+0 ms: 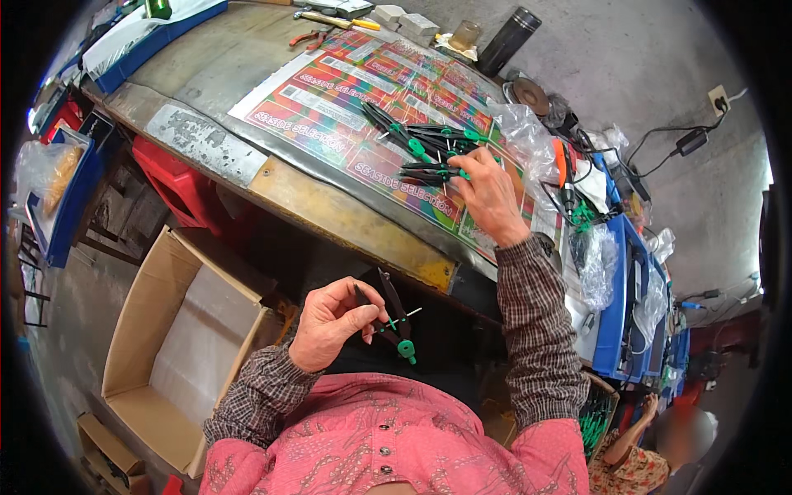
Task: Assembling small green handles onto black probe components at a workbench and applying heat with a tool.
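My left hand is closed in front of my body, below the table's front edge. Its thumb and fingers grip one leg of a drawing compass with black legs and a green head, which hangs downward with the legs spread. Over the table, my right hand reaches to the near side of a pile of similar black and green compasses. Its thumb and fingertips close on the green end of a compass there. The fingers partly cover that end.
Colourful printed sheets lie under the pile. Pliers and a hammer rest at the back. A black flask stands near the wall. Blue trays line the right; an open cardboard box sits left. Another person is at lower right.
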A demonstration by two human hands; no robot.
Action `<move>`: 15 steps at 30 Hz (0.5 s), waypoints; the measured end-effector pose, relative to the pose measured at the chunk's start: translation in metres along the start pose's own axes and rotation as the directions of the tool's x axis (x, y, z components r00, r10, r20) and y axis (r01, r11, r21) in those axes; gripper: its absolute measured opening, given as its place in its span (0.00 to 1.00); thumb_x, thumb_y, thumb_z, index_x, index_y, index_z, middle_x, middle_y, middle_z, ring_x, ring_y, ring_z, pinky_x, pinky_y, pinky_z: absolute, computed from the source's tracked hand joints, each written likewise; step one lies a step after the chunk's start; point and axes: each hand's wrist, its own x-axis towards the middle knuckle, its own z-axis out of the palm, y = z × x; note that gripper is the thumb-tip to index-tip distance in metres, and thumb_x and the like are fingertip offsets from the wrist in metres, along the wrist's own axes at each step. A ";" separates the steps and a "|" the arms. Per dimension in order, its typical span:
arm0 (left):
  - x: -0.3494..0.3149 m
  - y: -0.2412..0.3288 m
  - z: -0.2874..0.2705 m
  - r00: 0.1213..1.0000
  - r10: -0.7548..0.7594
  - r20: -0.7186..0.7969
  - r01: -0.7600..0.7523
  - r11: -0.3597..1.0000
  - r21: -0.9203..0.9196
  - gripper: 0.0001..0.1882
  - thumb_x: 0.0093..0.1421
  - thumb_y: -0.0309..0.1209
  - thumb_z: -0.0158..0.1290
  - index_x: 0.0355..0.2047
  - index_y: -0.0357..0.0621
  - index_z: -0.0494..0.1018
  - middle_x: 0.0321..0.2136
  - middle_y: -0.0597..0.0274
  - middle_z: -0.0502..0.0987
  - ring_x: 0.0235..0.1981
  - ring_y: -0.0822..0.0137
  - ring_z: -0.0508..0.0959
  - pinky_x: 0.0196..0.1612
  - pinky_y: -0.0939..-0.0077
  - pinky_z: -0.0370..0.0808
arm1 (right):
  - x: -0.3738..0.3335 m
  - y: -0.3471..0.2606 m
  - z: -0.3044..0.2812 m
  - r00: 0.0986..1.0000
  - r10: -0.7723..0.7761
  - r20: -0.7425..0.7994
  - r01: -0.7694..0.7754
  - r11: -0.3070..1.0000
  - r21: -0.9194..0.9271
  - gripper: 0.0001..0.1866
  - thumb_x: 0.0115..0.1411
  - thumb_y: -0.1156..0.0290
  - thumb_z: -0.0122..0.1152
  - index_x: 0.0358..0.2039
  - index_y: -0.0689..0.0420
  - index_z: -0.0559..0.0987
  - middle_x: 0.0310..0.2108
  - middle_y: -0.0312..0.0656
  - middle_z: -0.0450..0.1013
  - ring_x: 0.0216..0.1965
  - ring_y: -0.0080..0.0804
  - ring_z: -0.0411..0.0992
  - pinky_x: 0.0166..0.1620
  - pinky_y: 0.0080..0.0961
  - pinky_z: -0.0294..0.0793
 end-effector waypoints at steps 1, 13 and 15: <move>0.001 0.000 -0.002 1.000 0.002 -0.013 -0.002 1.000 -0.012 0.05 0.60 0.24 0.54 0.35 0.36 0.71 0.30 0.55 0.77 0.24 0.73 0.76 0.27 0.79 0.77 | 0.004 0.005 0.005 1.000 0.000 0.000 0.000 1.000 0.001 0.13 0.53 0.72 0.62 0.40 0.60 0.78 0.35 0.48 0.68 0.37 0.48 0.72 0.39 0.39 0.70; 0.008 0.000 -0.007 0.996 0.054 -0.071 -0.054 0.999 0.003 0.06 0.60 0.26 0.54 0.34 0.36 0.71 0.30 0.56 0.77 0.24 0.74 0.76 0.27 0.79 0.77 | 0.004 0.016 -0.001 0.982 0.108 0.156 -0.139 0.969 0.203 0.15 0.43 0.71 0.69 0.30 0.65 0.76 0.31 0.47 0.69 0.35 0.41 0.71 0.38 0.33 0.70; 0.007 0.000 -0.007 0.994 0.070 -0.081 -0.070 0.998 0.007 0.06 0.60 0.26 0.55 0.34 0.35 0.72 0.30 0.57 0.77 0.24 0.74 0.76 0.27 0.79 0.77 | 0.000 0.012 -0.006 0.951 0.184 0.248 -0.262 0.906 0.333 0.14 0.43 0.72 0.69 0.27 0.66 0.75 0.25 0.43 0.70 0.28 0.30 0.69 0.33 0.26 0.69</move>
